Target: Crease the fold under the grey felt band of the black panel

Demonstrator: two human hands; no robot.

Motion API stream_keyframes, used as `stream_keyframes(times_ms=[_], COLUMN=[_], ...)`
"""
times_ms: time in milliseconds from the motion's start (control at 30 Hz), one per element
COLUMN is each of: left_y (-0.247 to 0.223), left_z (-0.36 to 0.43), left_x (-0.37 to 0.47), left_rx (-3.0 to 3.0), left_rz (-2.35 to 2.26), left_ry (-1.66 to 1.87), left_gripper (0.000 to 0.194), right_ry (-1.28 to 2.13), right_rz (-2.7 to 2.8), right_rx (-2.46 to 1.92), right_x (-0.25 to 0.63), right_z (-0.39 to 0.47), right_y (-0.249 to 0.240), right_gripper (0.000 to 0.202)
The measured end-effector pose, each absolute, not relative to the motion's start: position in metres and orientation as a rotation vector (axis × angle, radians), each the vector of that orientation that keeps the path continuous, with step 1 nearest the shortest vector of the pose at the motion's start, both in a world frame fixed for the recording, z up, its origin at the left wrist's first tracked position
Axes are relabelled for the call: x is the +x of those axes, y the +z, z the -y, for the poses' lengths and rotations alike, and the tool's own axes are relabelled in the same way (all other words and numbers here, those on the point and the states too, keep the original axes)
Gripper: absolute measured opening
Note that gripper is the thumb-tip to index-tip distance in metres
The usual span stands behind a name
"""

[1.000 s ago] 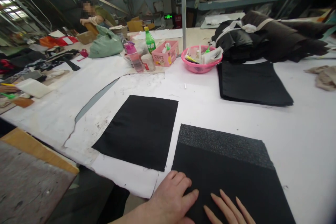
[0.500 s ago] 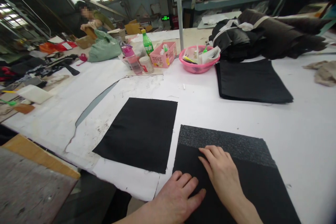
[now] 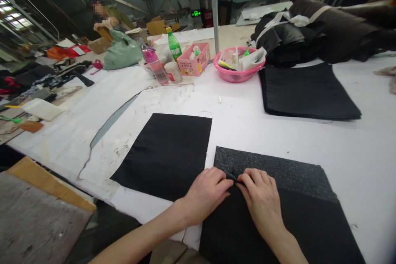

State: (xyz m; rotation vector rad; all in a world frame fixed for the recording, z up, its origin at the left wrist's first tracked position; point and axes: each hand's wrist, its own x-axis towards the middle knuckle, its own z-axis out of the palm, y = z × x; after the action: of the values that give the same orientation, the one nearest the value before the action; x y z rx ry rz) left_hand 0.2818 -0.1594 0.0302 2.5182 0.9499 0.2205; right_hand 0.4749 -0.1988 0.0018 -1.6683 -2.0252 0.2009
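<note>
In front of me a black fabric panel [image 3: 309, 227] lies over a dark grey speckled piece [image 3: 287, 169], which shows as a band along the far side. My left hand [image 3: 208, 192] pinches the panel's far edge near its left corner, and a small fold of cloth is raised there. Close beside it, my right hand [image 3: 260, 192] pinches the same edge, thumb against fingers. The fingertips of both hands nearly meet. To the left, a separate black fabric piece [image 3: 170, 152] lies flat on the white-covered table [image 3: 241, 128].
A stack of black fabric pieces [image 3: 309, 90] lies at the back right, before a dark fabric heap [image 3: 309, 33]. A pink basin [image 3: 239, 75], pink box [image 3: 194, 64], green bottle [image 3: 174, 45] and purple-topped bottle [image 3: 157, 68] stand behind. A person [image 3: 113, 18] sits far left.
My left hand has moved up and right to the panel's edge and closed on it. My right hand has stayed nearly in place. A fold of fabric now rises between them.
</note>
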Motion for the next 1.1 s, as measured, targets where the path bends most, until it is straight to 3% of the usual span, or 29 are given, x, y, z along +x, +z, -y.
stream_keyframes(times_ms=[100, 233, 400, 600, 767, 867, 1100], left_y=[0.024, 0.019, 0.024, 0.033, 0.022, 0.014, 0.011], left_z=[0.139, 0.122, 0.108, 0.105, 0.109, 0.108, 0.108], left_x=[0.291, 0.295, 0.276, 0.276, 0.295, 0.296, 0.292], left_rx=[2.608, 2.657, 2.678, 2.708, 2.686, 2.609, 2.532], left_rz=[-0.975, -0.907, -1.083, -1.028, -0.774, -0.791, -0.773], left_ry=[0.273, 0.237, 0.122, 0.195, 0.12, 0.124, 0.208], left_gripper=[0.029, 0.018, 0.034, 0.048, 0.019, 0.018, 0.019], right_ry=[0.193, 0.206, 0.181, 0.174, 0.144, 0.154, -0.097], right_rz=[2.027, 2.024, 1.961, 1.988, 1.995, 2.025, 2.0], right_rx=[-1.599, -1.535, -1.512, -1.522, -1.534, -1.595, -1.779], right_x=[0.474, 0.474, 0.476, 0.477, 0.477, 0.486, 0.59], right_z=[0.199, 0.201, 0.202, 0.201, 0.201, 0.201, 0.223], right_y=[-0.001, -0.005, -0.01, -0.012, -0.008, -0.006, -0.016], right_gripper=[0.008, 0.01, 0.005, 0.018, 0.015, 0.004, 0.039])
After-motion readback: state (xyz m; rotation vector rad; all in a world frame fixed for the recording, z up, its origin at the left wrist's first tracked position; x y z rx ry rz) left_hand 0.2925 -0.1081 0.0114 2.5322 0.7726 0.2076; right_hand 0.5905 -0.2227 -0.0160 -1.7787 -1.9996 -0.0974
